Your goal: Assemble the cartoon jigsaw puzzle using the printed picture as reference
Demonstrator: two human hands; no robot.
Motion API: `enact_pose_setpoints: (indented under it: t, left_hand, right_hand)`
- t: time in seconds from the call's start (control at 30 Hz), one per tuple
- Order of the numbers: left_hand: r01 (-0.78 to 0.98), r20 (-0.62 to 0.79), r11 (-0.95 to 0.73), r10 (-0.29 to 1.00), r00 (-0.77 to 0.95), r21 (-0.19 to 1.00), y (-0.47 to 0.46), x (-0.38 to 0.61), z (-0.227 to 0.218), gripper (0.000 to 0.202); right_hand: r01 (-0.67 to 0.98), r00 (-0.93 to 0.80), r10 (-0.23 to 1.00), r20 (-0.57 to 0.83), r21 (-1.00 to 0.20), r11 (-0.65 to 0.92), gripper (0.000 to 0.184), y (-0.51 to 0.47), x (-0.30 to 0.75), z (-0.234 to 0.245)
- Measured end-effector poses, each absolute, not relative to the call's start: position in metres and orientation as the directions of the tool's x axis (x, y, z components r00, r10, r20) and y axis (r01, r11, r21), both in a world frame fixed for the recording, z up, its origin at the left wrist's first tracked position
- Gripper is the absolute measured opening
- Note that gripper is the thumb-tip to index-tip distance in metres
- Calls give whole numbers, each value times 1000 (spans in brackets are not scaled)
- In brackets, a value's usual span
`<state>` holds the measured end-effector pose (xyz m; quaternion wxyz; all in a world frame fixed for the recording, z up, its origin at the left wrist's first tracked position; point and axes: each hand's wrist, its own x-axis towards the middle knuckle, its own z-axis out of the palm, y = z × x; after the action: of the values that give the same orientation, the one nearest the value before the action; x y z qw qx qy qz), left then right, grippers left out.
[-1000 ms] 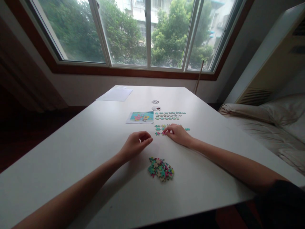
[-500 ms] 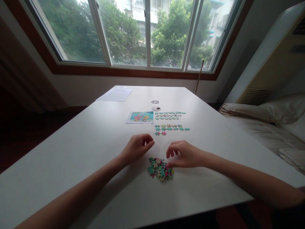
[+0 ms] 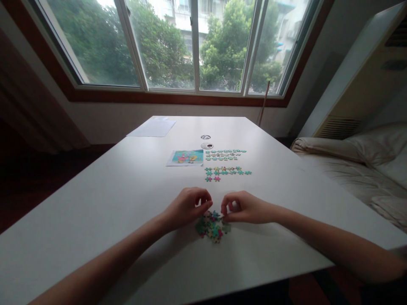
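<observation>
So this is a jigsaw sorting session on a white counter (image 3: pixel 260 258), and from what I can see the step in hand is picking through the loose pile of puzzle pieces (image 3: pixel 211 233), which sits in front of the person, near the close edge. Both hands are at it.

The right hand (image 3: pixel 246 207) is at the far right edge of the pile, thumb low and fingers curled over it. The grip there is narrow, and there might be a pale piece between the tips, but it's too small and blurry for me to tell. The left hand (image 3: pixel 187 205) is loosely curled over the far left side, grip also narrow. I see nothing in it, though I can't say whether the tips actually meet.

Further out there's an upper block of laid-out pieces (image 3: pixel 216 151) beside a picture card (image 3: pixel 186 157), then a lower block of pieces (image 3: pixel 209 173), whose nearest line has only two, both showing some pink.

My take: plenty left to sort. The next move calls for pinching one piece cleanly by its edge without dragging its neighbours, checking its colour against the card, and finding a matching line for it.
</observation>
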<state>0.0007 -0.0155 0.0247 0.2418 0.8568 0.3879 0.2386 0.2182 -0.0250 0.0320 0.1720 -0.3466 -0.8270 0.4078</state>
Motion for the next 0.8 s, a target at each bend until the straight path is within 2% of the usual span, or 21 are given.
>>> enact_pose_setpoints:
  t: [0.2,0.47,0.67,0.8]
  left_hand:
    - [478,194,-524,791,581,705,-23,5,31,15]
    - [474,200,-497,814,545,727,-26,10,30,19]
    - [418,193,-394,874,447,819,-23,11,24,21]
    - [400,181,-373,879,441,837,-21,12,22,23]
  right_hand:
    - [381,-604,791,99,-836,395,13,-15,218,30]
    - [384,-561,807,187,-805,453,16,-16,211,31]
    - [383,-420,886,198,-846,371,24,-16,216,25]
    - [433,-416,885,207,-811,393,22,-18,216,21]
